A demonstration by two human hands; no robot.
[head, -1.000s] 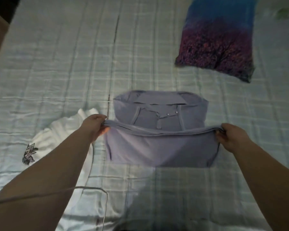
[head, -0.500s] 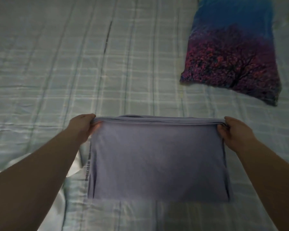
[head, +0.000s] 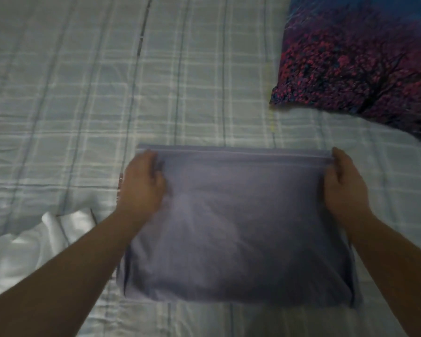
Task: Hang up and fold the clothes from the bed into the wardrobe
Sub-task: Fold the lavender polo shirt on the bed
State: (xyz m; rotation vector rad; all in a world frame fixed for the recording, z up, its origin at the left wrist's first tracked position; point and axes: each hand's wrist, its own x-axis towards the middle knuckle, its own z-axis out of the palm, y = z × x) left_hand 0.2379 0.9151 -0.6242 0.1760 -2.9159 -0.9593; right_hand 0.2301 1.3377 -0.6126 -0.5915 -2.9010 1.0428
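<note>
Bed [head: 71,93] holds purple shirt [head: 241,227], folded flat at its near edge; white garment [head: 29,242] lies crumpled beside it, not yet folded. Right hand [head: 345,183] grips the shirt's far-right corner; left hand [head: 141,181] is on the far-left corner, blurred, so its grip can't be told. Wardrobe stowing likely remains.

We see the shirt [head: 236,227] as soft, matt lavender cloth, smooth across its folded face, with a seam line along the far edge. The sheet [head: 83,93] under it is thin cloth in a pale check, matt and lightly creased. The pillow [head: 360,64] has a printed cloth cover, perhaps slightly sheeny, though the dim view leaves us unsure. The white garment [head: 34,244] is smooth cloth with a faint gloss on its folds.
</note>
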